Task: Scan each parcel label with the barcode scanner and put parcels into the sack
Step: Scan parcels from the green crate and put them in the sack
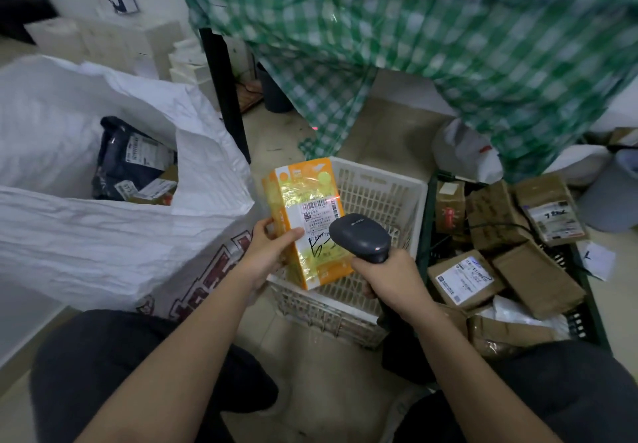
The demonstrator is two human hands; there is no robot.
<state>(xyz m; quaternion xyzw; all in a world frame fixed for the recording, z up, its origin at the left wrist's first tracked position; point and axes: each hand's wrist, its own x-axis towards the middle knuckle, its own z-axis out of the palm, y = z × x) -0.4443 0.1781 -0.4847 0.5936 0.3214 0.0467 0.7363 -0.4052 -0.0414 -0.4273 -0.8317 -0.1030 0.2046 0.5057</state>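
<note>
My left hand (pixel 267 253) grips the left edge of an orange and yellow parcel (pixel 303 187), held upright over a white plastic basket (pixel 376 194). Its white label (pixel 317 216) faces me, with a red scan line across the top. My right hand (pixel 390 271) holds the dark barcode scanner (pixel 360 237) by its handle, its head pointed at the label and covering the label's lower right part. The big white sack (pixel 103 228) stands open at my left, with a dark parcel (pixel 127 159) and other labelled parcels inside.
A dark crate (pixel 583 280) on my right holds several brown labelled parcels (pixel 466 277). A table with a green checked cloth (pixel 448 45) hangs over the far side, its black leg (pixel 224 90) beside the sack. A grey bin (pixel 611 197) stands at far right. My knees frame the bottom.
</note>
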